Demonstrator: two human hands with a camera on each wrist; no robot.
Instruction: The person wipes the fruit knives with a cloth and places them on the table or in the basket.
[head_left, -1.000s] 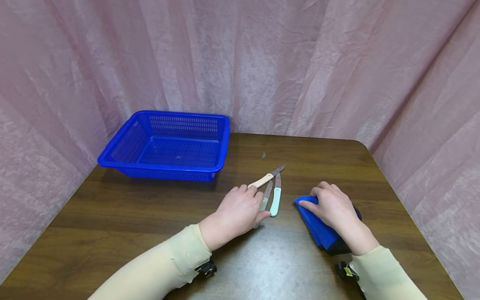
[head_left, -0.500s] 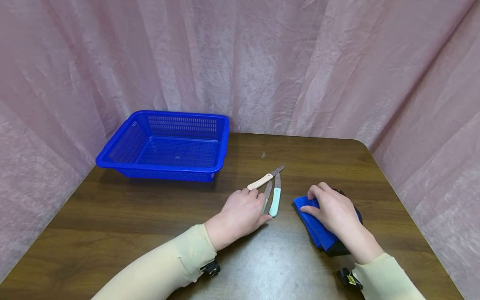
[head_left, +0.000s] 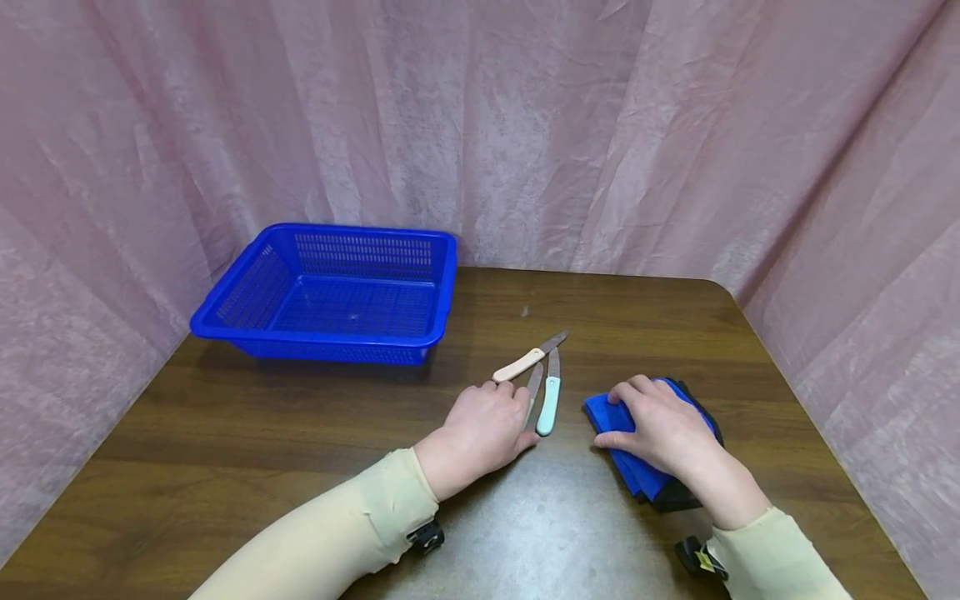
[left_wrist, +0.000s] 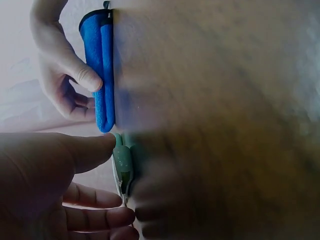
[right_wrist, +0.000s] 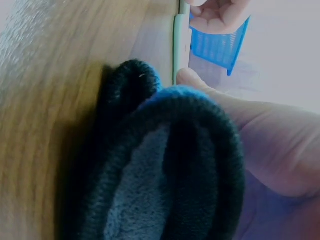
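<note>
Three small knives lie close together mid-table. They are a cream-handled knife (head_left: 519, 366), a mint-handled knife (head_left: 550, 406) and a pale green-handled knife (head_left: 535, 383) partly hidden by my left hand. My left hand (head_left: 483, 429) lies over that last knife, its thumb touching a green handle (left_wrist: 122, 157) in the left wrist view, fingers fairly straight. To the right is a folded blue cloth (head_left: 626, 471) with black edging. My right hand (head_left: 667, 425) rests on top of it, thumb stretched out to the left and fingers bent lightly over the far side.
A blue plastic basket (head_left: 356, 304) with slotted walls stands at the back left of the brown wooden table (head_left: 637, 308). Pink curtains (head_left: 480, 125) hang behind and on both sides. A small camera (head_left: 426, 537) sits on the left wrist.
My left hand has shifted slightly right and nearer, still over the pale green-handled knife. My right hand has spread on the cloth, and more of the cloth's far right corner shows.
</note>
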